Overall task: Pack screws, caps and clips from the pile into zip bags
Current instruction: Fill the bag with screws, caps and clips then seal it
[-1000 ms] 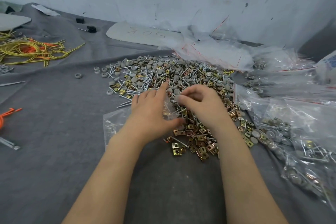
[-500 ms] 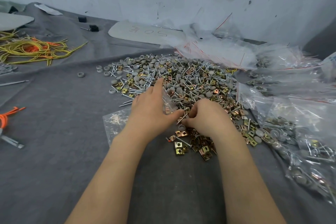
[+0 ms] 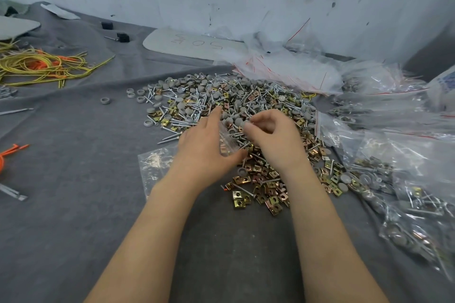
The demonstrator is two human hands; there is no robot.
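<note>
A: Item, nearest: loose clips (image 3: 258, 189) at the pile's near edge, on the grey surface (image 3: 73, 216). Status?
B: Unattended. Half a second ago the right hand was knuckles-down among them. It has since lifted clear.
A: Item: spare bag (image 3: 154, 165).
B: Flat on the surface, partly under the left forearm. Unchanged.
A: Item: left hand (image 3: 204, 152).
B: Grips the bag (image 3: 227, 141) in work, thumb under, fingers over, mouth turned toward the right hand. Held just above the pile and barely shifted.
A: Item: right hand (image 3: 273, 135).
B: Now raised to the bag's mouth, fingers curled, tips pinching a small piece (image 3: 248, 126). Its kind is too small to read.
A: Meaning for the task?
B: Judged: one more pick on delivery, a dip-and-drop cycle, with the bag only part filled.
A: Item: pile (image 3: 234, 106).
B: Screws, caps and clips mixed, spreading beyond both hands. Much left to pack.
A: Item, right side: filled bags (image 3: 398, 179).
B: Heaped, well apart from the hands. Unchanged.
</note>
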